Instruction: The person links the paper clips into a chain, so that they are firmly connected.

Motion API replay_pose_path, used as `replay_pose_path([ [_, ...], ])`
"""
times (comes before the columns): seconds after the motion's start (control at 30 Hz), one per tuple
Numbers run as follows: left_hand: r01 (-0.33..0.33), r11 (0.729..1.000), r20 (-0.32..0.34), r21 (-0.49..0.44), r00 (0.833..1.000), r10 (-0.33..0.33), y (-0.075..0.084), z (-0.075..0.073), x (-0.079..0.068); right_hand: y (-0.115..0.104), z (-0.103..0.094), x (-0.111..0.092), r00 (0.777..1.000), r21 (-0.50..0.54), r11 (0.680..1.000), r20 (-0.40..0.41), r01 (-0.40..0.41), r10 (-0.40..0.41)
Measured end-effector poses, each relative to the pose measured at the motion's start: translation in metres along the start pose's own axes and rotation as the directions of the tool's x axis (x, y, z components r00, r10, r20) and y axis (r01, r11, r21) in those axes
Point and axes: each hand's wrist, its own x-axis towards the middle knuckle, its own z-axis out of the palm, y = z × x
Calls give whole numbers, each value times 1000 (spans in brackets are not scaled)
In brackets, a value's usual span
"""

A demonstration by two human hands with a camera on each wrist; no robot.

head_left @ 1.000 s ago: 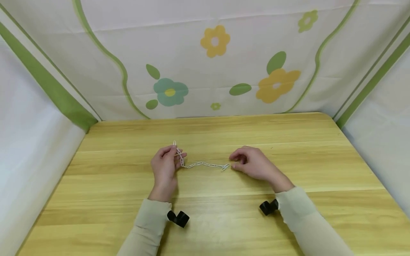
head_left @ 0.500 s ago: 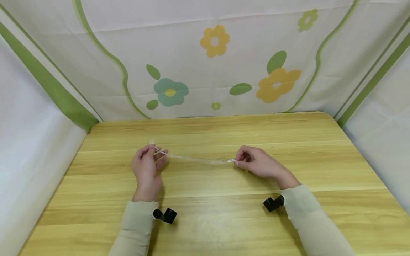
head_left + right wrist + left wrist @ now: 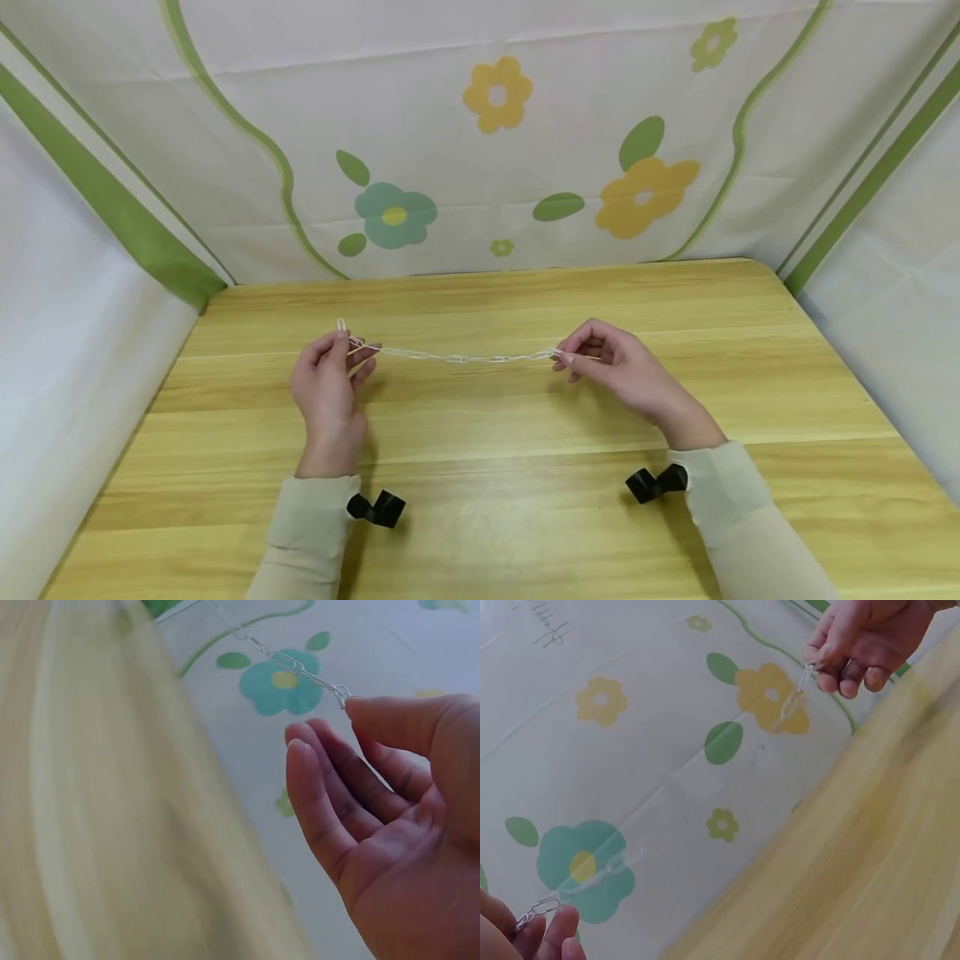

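A chain of white paper clips [image 3: 456, 359] stretches between the two hands, sagging slightly above the table. My left hand [image 3: 327, 390] pinches its left end, and one clip sticks up past the thumb. At the other end my right hand [image 3: 622, 367] pinches a clip between thumb and forefinger. Seen from the right wrist, the linked clips [image 3: 289, 664] run up and away from the thumb of the right hand [image 3: 390, 772], its other fingers loosely bent. In the left wrist view the middle of the chain is blurred against the cloth.
The wooden table [image 3: 480, 483] lies under both hands. Behind it hangs a white cloth [image 3: 450, 150] with printed flowers, and white cloth walls close off both sides. A black wrist device [image 3: 377, 508] sits on the left sleeve, another black device [image 3: 656, 483] on the right.
The right hand has taken hold of the chain's right end. Both hands have moved apart, left hand leftward and right hand rightward, lifting the chain from a loose lie into a nearly straight line.
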Motion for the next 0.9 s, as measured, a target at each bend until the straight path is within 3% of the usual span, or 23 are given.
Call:
replay_pose_path([
  [0.27,-24,998,-14,-58,1000,23,8,-1,-3,-9,5,-7,991,165,978,23,129,-134],
  [0.43,-11,997,11,-79,1000,12,12,2,-6,-10,11,-7,985,150,977,49,154,-163],
  [0.53,-19,996,17,-87,1000,20,16,4,-8,-10,15,-7,988,89,988,73,130,-136],
  [0.63,-37,995,13,-93,999,38,20,4,-9,-10,19,-7,985,-57,990,124,131,-123],
  [0.77,-46,994,12,-97,999,48,23,4,-9,-8,26,-6,978,-286,943,170,168,-123],
  [0.83,-44,994,10,-97,999,45,23,3,-8,-7,29,-6,980,-333,927,155,170,-124],
  [0.9,-43,995,8,-93,999,44,23,3,-8,-7,30,-6,987,-317,938,123,142,-108],
])
